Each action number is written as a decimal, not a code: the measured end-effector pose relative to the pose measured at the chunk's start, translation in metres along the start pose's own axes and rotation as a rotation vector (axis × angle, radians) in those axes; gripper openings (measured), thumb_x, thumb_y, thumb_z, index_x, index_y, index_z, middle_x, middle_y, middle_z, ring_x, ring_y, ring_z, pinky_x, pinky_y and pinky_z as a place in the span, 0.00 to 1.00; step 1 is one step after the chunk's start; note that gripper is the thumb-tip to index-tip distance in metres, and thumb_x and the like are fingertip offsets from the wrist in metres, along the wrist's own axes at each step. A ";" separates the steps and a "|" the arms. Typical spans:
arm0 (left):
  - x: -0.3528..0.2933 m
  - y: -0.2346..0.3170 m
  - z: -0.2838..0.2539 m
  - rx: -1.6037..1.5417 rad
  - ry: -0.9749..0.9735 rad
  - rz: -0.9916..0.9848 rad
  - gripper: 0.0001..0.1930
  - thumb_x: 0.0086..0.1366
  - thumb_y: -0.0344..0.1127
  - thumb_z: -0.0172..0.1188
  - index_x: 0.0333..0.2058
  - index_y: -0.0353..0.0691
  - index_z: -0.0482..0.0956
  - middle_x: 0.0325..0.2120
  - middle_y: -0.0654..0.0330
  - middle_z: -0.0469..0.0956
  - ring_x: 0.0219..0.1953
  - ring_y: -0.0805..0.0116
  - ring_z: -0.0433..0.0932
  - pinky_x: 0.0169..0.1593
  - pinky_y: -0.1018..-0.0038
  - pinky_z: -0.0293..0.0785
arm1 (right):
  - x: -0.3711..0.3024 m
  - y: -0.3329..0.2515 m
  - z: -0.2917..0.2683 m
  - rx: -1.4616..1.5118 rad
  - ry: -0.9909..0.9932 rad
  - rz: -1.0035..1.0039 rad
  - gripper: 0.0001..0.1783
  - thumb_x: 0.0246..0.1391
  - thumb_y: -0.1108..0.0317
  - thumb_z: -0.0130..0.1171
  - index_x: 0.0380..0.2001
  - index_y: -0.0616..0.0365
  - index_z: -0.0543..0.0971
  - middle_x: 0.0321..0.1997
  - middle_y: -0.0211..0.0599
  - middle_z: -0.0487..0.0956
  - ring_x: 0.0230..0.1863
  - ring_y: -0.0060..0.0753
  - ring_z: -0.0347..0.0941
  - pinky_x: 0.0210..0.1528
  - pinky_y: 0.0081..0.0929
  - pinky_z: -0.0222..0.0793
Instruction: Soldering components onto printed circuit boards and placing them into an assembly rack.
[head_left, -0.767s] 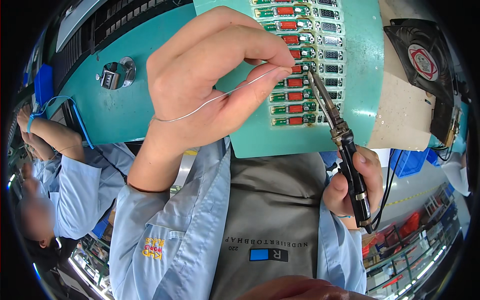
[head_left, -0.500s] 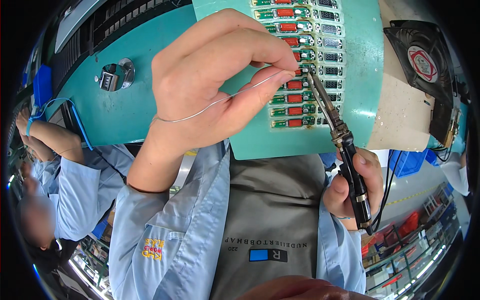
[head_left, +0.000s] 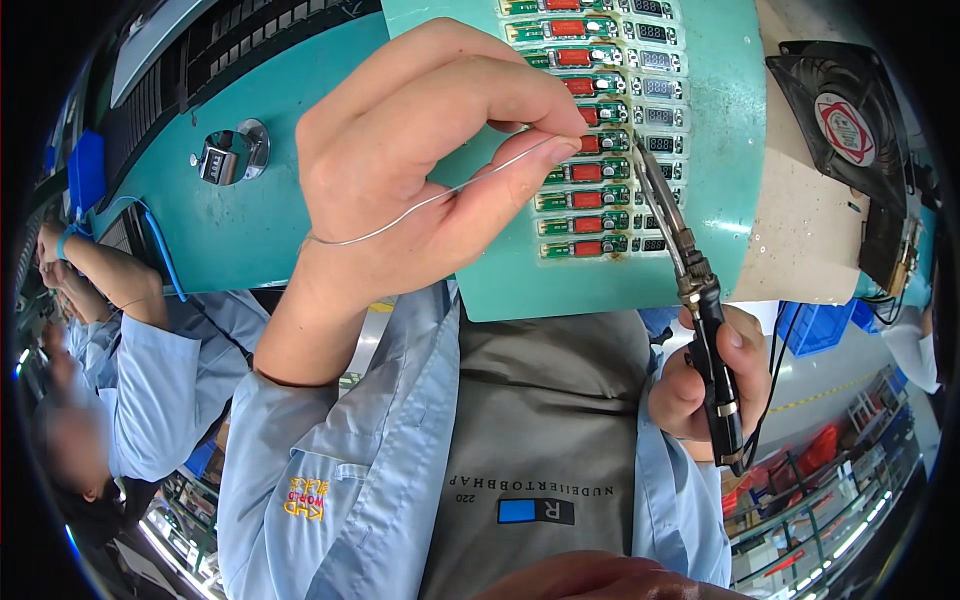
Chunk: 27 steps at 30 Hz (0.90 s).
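Note:
My left hand pinches a thin solder wire between thumb and forefinger; the wire runs back across the palm to the wrist. Its fingertips are over a column of small green circuit boards with red components, set in a green sheet. Beside each board sits a small display module. My right hand grips a soldering iron by its black handle. The iron's tip points up at the gap between the boards and the displays, just right of my left fingertips.
A black fan stands at the right. On the teal bench to the left is a metal tally counter. A co-worker in a blue jacket sits at the left. A blue crate is low at the right.
The soldering iron has shifted slightly right and its tip has come away from the board. My left hand with the solder wire has drawn back a little to the left.

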<state>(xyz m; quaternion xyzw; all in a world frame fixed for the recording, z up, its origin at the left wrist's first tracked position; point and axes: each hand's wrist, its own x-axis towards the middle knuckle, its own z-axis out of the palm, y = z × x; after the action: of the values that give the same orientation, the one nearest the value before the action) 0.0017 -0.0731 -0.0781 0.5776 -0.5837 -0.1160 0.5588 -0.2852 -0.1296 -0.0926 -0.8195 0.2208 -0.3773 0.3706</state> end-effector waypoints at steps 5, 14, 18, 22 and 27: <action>-0.001 0.001 -0.002 0.026 -0.007 0.025 0.09 0.51 0.19 0.70 0.33 0.32 0.85 0.32 0.55 0.82 0.28 0.71 0.74 0.33 0.81 0.70 | -0.005 -0.001 -0.004 0.022 0.040 0.005 0.25 0.58 0.57 0.72 0.52 0.60 0.77 0.41 0.49 0.83 0.34 0.40 0.79 0.38 0.33 0.76; -0.004 0.006 -0.007 0.104 -0.109 0.030 0.09 0.51 0.19 0.70 0.33 0.32 0.85 0.31 0.56 0.82 0.29 0.70 0.75 0.34 0.80 0.71 | -0.008 -0.003 -0.005 0.050 0.025 -0.001 0.24 0.58 0.57 0.72 0.50 0.61 0.78 0.39 0.49 0.83 0.33 0.40 0.79 0.36 0.33 0.76; -0.008 0.005 -0.003 0.114 -0.116 0.022 0.09 0.50 0.20 0.70 0.32 0.33 0.86 0.31 0.56 0.82 0.29 0.69 0.76 0.34 0.79 0.72 | -0.007 -0.002 0.003 0.051 0.081 -0.012 0.23 0.58 0.57 0.72 0.47 0.63 0.79 0.36 0.49 0.83 0.31 0.40 0.79 0.35 0.32 0.76; -0.009 0.007 -0.001 0.111 -0.114 0.003 0.08 0.50 0.20 0.70 0.32 0.33 0.86 0.31 0.57 0.83 0.30 0.69 0.76 0.34 0.79 0.72 | -0.007 -0.002 0.010 0.056 0.141 0.005 0.22 0.58 0.57 0.72 0.46 0.63 0.79 0.35 0.49 0.84 0.29 0.39 0.79 0.34 0.32 0.76; -0.008 0.006 -0.002 0.106 -0.122 0.004 0.08 0.50 0.20 0.71 0.32 0.33 0.86 0.31 0.57 0.83 0.30 0.69 0.77 0.35 0.78 0.72 | -0.009 -0.004 0.007 0.035 0.121 0.033 0.22 0.58 0.56 0.71 0.46 0.63 0.79 0.35 0.49 0.85 0.29 0.39 0.79 0.34 0.32 0.76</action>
<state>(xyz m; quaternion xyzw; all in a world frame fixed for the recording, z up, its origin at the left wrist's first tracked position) -0.0024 -0.0640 -0.0770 0.5971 -0.6229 -0.1188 0.4913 -0.2846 -0.1183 -0.0965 -0.7850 0.2495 -0.4236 0.3769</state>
